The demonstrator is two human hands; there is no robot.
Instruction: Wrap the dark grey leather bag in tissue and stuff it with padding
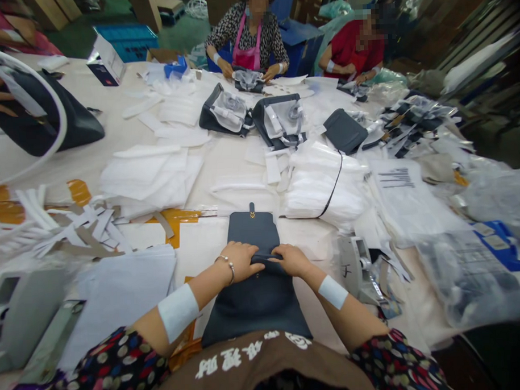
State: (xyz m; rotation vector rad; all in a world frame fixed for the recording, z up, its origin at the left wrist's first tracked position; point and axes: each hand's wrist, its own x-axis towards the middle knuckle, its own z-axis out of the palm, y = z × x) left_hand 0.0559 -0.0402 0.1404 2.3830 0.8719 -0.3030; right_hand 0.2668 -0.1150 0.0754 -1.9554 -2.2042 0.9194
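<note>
At the left of the surface (84,167), a heap of white and grey paper strips (76,232) lies beside a sheet of pale tissue (118,296). Toward the near edge, a navy leather handbag (255,309) lies flat, its small strap tab (252,209) pointing away. The left hand (240,261) and right hand (292,260) sit side by side on a fold across the bag, fingers curled over it, bearing down evenly; each grip is narrow, though whether either pinches the leather cannot be told. Further right, white padded bundles (323,187) lie with a black cord (334,186) across them.
</note>
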